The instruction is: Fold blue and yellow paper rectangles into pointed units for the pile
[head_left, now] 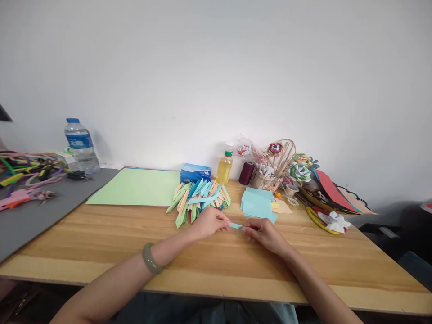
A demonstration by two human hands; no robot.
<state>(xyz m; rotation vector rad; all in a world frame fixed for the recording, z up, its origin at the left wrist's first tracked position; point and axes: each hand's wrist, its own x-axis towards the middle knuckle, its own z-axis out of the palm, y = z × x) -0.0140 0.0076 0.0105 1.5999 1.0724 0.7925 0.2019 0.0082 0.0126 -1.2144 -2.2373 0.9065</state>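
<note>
Between my two hands a narrow light-blue paper strip [236, 226] is held just above the wooden table [216, 265]. My left hand [211, 222] pinches one end, and a bangle [152, 258] circles that wrist. The other end is in the closed fingers of my right hand [263, 233]. Right behind my left hand lies a pile of folded paper strips [184, 202] in green, peach and blue. Several light-blue paper sheets [258, 204] rest beyond my right hand. My fingers cover both ends of the strip.
At the back stand a tissue pack [195, 173], a bottle of yellow liquid [224, 167], a dark red thread spool [246, 173] and a wicker basket [265, 182]. Green paper [135, 186] lies left, near a water bottle [81, 148] and pliers [30, 196]. Craft papers [337, 193] sit right.
</note>
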